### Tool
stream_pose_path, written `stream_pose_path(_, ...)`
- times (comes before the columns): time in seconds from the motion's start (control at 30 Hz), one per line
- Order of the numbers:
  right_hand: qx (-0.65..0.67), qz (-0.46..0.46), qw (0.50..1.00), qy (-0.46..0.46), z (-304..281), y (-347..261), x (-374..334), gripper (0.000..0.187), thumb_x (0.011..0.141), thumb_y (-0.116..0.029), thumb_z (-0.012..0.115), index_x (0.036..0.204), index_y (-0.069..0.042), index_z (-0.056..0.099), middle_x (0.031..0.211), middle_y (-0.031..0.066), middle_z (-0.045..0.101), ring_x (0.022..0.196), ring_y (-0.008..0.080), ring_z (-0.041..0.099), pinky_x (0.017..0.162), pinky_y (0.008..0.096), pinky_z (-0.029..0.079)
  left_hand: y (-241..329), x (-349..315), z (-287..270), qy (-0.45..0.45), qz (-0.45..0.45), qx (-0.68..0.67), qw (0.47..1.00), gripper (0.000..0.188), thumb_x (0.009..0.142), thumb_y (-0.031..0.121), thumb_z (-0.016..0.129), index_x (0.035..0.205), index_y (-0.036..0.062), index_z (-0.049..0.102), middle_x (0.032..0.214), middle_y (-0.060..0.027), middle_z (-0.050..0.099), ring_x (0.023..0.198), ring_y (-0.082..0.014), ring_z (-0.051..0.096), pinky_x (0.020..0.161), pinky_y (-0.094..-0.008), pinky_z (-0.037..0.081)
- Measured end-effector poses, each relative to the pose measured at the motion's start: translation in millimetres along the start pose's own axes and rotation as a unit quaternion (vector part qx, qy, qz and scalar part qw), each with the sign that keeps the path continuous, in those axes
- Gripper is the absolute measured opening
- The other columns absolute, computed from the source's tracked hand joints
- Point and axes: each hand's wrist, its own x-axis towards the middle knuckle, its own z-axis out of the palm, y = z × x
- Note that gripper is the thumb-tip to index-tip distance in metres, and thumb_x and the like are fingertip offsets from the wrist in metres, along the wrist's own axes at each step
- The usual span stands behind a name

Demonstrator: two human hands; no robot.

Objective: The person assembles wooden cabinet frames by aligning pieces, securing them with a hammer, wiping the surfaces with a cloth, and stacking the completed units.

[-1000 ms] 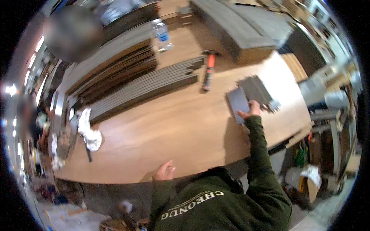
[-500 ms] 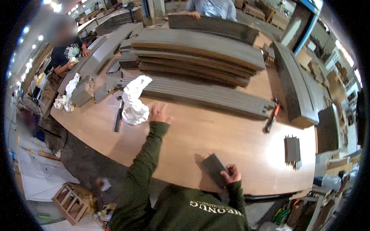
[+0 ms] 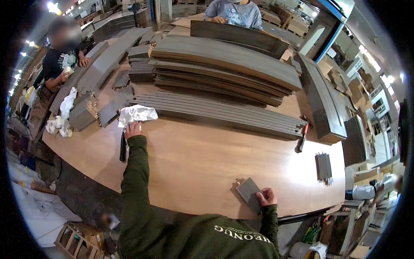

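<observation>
At the left part of the table, my left hand (image 3: 134, 130) is on the near edge of a crumpled white cloth (image 3: 139, 114), with its fingers closed on it. Just left of that hand lies a black-handled hammer (image 3: 123, 149), its upper end hidden by the cloth. Near the front edge, my right hand (image 3: 268, 197) grips the right side of a small dark grey panel (image 3: 249, 193). A small peg shows at the panel's far end, and the panel casts a shadow on the tabletop.
Long grey boards (image 3: 224, 56) are stacked mid-table, with a row of narrow boards (image 3: 215, 114) before them. An orange-handled tool (image 3: 303, 137) and small pegged pieces (image 3: 324, 168) lie right. Two people (image 3: 235, 15) stand across the table and at the far left.
My left hand has moved left onto the white cloth, which stood tall before and now lies lower and flatter. My right hand keeps the small panel, now tilted so its face catches more light.
</observation>
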Motion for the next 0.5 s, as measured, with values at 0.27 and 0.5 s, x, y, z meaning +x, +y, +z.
stream_pose_path(0.27,0.031,0.043,0.998,0.021,-3.7,30.0,0.1,0.022,0.073,-0.014,0.068,0.082,-0.004,0.051,0.064,-0.0008,0.052,0.059,0.0074,0.048,0.054,0.0224,0.04,23.2,22.5,-73.9,0.0,-0.162,-0.2,0.966,0.03,0.077,0.03,0.059,0.102,0.0145,0.061,0.092,-0.0113,0.062,0.085,-0.0248,0.06,0.078,-0.0369,0.046)
stream_pose_path(0.5,0.029,0.077,0.996,-0.016,-8.0,23.5,6.0,0.026,0.071,-0.019,0.071,0.083,-0.004,0.054,0.069,0.004,0.059,0.064,0.0108,0.055,0.057,0.025,0.044,-23.5,-45.8,-52.3,-0.026,-0.18,0.075,0.981,0.034,0.076,0.02,0.056,0.109,0.0124,0.054,0.09,-0.0137,0.061,0.087,-0.0319,0.058,0.078,-0.0376,0.046)
